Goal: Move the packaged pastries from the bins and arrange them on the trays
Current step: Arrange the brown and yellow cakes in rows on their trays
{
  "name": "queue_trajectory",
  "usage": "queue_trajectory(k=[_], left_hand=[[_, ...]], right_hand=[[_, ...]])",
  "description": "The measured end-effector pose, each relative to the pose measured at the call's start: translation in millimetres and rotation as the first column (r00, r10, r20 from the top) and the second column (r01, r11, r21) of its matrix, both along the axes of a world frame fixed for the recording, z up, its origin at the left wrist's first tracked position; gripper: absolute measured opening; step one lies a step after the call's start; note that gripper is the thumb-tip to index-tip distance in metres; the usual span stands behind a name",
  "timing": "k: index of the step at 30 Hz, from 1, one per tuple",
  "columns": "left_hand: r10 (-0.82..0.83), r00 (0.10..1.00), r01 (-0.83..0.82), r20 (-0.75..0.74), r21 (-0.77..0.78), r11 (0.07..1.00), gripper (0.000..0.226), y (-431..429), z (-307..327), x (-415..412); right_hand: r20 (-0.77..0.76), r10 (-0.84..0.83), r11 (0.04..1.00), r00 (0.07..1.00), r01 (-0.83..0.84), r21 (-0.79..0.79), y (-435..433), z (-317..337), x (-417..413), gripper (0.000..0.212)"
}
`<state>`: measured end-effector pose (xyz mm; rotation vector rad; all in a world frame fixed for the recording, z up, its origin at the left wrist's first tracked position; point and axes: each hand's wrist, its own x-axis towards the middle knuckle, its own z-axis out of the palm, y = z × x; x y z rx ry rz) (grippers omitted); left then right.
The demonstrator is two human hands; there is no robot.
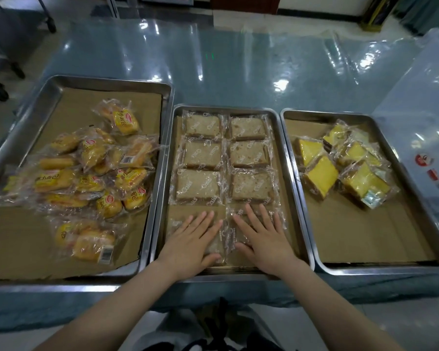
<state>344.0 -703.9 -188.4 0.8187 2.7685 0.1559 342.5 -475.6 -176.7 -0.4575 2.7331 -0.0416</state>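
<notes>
1. Packaged pastries [91,173] in yellow-printed clear wrappers lie heaped and unsorted in the wide left steel tray [107,81].
2. Middle steel tray [226,108]: clear-wrapped brown cake slices [203,154] in two neat columns, three rows set.
3. Left hand [193,239] and right hand [261,234] are both flat with fingers straight. Each presses on a front-row packet and grips nothing. The step looks like squaring off the fourth row.
4. Right steel tray [340,115]: clear-wrapped yellow cake wedges [340,168] piled loose at the back. Next move probably calls for lifting the hands off and lining up one of the heaps.
</notes>
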Motion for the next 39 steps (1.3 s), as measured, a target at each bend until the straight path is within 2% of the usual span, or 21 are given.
queue_trajectory(k=[3,7,13,21,26,32,35,39], left_hand=[[0.002,1.0,-0.003,0.019,0.031,1.0,0.074,-0.3,1.9,3.6],[0.018,1.0,-0.018,-0.011,-0.007,1.0,0.075,0.0,4.9,2.2],[0.016,1.0,-0.017,-0.017,-0.045,0.999,0.078,1.2,4.8,-8.9],[0.032,0.999,-0.032,-0.012,-0.018,0.999,0.086,2.8,6.0,-10.2],[0.12,0.989,-0.115,-0.083,0.059,0.992,0.081,10.6,15.1,-31.1],[0.234,0.971,-0.234,-0.058,-0.001,0.972,0.082,16.1,10.2,-66.3],[0.237,0.971,-0.237,-0.015,0.004,0.972,0.08,14.4,-0.7,-57.3],[0.242,0.97,-0.242,-0.02,0.023,0.97,0.078,15.1,-3.1,-47.6]], right_hand=[[0.005,0.035,0.999,0.999,-0.035,-0.006,10.0,2.9,2.8,0.068],[-0.045,0.031,0.999,0.999,-0.03,0.025,10.8,3.2,8.9,0.07],[-0.118,0.008,0.998,0.993,-0.016,-0.069,12.2,11.6,5.9,0.071],[-0.093,0.018,0.989,0.996,-0.032,-0.146,8.1,17.7,1.9,0.072],[-0.199,-0.109,0.979,0.974,0.07,-0.189,2.2,21.3,-28.5,0.064],[-0.115,-0.112,0.99,0.987,0.101,-0.094,-8.6,10.0,-84.2,0.061],[-0.07,-0.08,0.994,0.994,0.074,-0.081,-0.4,2.9,-81.8,0.059],[-0.111,-0.059,0.994,0.992,0.048,-0.1,13.4,1.4,-63.7,0.057]])
